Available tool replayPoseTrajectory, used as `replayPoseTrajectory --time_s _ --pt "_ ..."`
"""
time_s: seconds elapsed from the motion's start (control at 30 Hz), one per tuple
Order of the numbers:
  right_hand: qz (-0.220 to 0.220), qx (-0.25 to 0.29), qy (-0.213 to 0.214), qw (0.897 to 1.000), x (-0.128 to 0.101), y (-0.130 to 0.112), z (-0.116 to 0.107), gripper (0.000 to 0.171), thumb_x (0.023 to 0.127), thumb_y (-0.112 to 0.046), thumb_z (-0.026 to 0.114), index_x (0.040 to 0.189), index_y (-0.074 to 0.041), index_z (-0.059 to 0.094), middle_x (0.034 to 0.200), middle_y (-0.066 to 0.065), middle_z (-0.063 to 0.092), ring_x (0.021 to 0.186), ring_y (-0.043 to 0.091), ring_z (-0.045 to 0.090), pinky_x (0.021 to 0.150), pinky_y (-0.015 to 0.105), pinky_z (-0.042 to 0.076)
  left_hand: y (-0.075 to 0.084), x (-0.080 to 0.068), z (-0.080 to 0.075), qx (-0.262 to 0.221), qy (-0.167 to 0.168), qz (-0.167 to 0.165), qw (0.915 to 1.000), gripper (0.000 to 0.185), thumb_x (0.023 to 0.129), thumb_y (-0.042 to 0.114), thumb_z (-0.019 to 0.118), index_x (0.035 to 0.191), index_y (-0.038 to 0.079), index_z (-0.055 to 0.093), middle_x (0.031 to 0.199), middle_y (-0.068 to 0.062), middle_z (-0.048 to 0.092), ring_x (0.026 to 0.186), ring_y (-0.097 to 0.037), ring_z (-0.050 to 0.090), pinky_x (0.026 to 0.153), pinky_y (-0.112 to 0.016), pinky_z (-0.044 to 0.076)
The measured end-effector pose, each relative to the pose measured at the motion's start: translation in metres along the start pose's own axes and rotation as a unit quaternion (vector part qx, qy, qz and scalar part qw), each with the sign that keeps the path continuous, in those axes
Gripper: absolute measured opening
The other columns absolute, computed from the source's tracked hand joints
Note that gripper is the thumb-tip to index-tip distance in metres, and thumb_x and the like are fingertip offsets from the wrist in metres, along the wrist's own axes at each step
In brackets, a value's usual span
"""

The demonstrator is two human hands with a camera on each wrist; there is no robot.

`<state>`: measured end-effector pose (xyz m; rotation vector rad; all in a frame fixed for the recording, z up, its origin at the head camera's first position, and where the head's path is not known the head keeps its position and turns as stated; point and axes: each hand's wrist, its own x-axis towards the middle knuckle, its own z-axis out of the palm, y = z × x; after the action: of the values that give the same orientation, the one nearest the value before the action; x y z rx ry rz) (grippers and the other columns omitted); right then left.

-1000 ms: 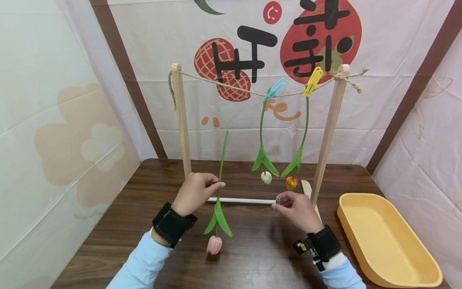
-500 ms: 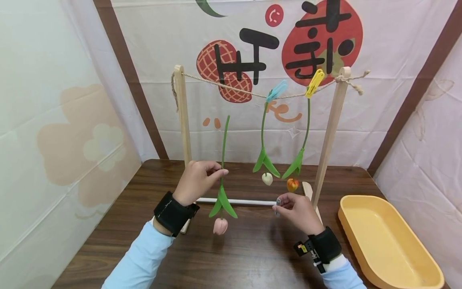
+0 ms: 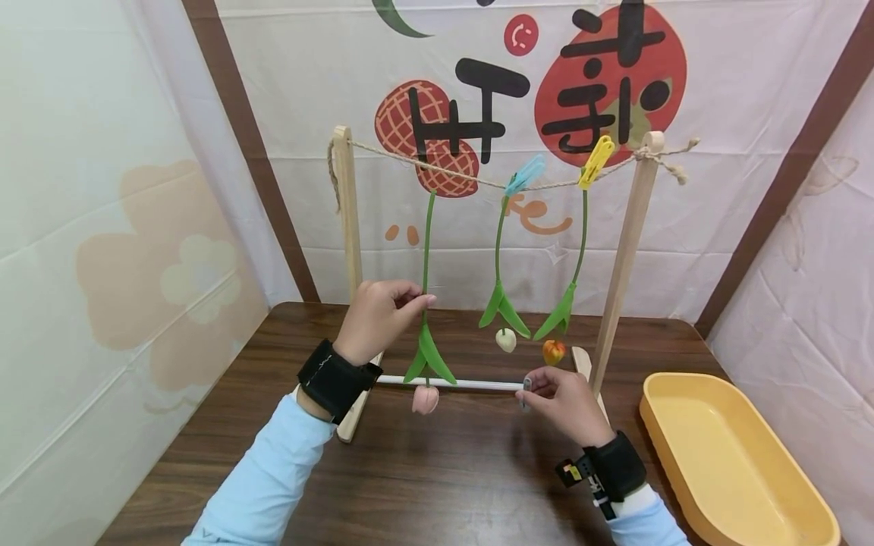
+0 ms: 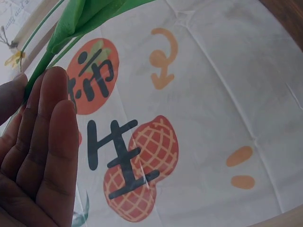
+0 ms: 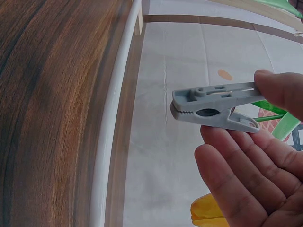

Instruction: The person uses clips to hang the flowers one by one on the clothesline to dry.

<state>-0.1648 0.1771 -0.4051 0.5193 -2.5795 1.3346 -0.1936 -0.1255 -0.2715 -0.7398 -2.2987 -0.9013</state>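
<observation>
Left hand [image 3: 378, 318] pinches green stem of pink tulip [image 3: 426, 334], middle of frame, stem tip up by string [image 3: 471, 177]. Right hand [image 3: 563, 402] pinches grey peg [image 5: 213, 106] — peg closed, low near white bar [image 3: 451, 381]. Loose grip — tulip may drop onto desk [image 3: 478, 485].

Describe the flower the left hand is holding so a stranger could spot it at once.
On the brown wooden table stands a wooden drying rack strung with twine. Three upside-down artificial tulips hang between its posts. The one meant is the leftmost pink-budded tulip, its stem pinched by the left hand; unlike its neighbours under the blue clothespin and yellow clothespin, no peg holds it.
</observation>
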Motion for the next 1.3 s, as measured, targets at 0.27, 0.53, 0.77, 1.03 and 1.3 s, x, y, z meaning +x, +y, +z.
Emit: replayPoseTrajectory --time_s 0.27,0.53,0.77,1.03,1.3 --pt "0.006 -0.004 -0.002 1.000 -0.001 0.000 0.000 0.017 0.081 -0.019 0.081 0.089 -0.010 0.069 0.077 -0.005 0.066 0.069 0.008 0.063 0.061 0.026 0.052 -0.004 0.013 0.000 0.008 0.006 0.012 0.9999 0.014 0.088 0.016 0.074 0.077 0.006 0.073 0.059 0.005 0.058 0.051 -0.008 0.048 0.048 -0.026 0.038" --pt "0.014 -0.002 -0.002 1.000 -0.001 -0.002 -0.001 0.017 0.081 -0.017 0.081 0.089 -0.009 0.069 0.077 -0.005 0.066 0.068 0.009 0.063 0.060 0.026 0.052 -0.006 0.025 -0.001 0.010 0.008 -0.001 0.9999 0.017 0.089 0.018 0.073 0.078 0.007 0.073 0.060 0.003 0.062 0.054 -0.007 0.055 0.050 -0.027 0.041" --pt "0.019 -0.004 -0.004 1.000 -0.001 -0.001 0.000 0.017 0.081 -0.017 0.081 0.089 -0.009 0.069 0.078 -0.005 0.066 0.068 0.009 0.064 0.060 0.026 0.052 -0.006 0.030 -0.003 0.011 0.006 -0.013 0.9998 0.018 0.091 0.019 0.072 0.078 0.007 0.072 0.061 0.003 0.062 0.054 -0.008 0.055 0.050 -0.027 0.040" --pt "0.028 -0.006 -0.007 1.000 -0.001 -0.002 -0.001 0.017 0.081 -0.017 0.081 0.089 -0.009 0.069 0.078 -0.004 0.066 0.069 0.010 0.063 0.061 0.027 0.052 -0.007 0.036 -0.005 0.010 0.011 -0.019 0.9997 0.019 0.091 0.021 0.071 0.080 0.006 0.073 0.061 0.002 0.063 0.054 -0.009 0.056 0.050 -0.028 0.040" --pt "0.027 -0.004 -0.010 1.000 0.001 -0.001 -0.002 0.017 0.081 -0.017 0.081 0.089 -0.008 0.069 0.078 -0.004 0.066 0.069 0.010 0.063 0.061 0.027 0.052 -0.008 0.039 -0.005 0.015 0.013 -0.025 0.9995 0.020 0.092 0.021 0.070 0.083 0.005 0.074 0.063 -0.003 0.065 0.055 -0.010 0.057 0.051 -0.029 0.039"
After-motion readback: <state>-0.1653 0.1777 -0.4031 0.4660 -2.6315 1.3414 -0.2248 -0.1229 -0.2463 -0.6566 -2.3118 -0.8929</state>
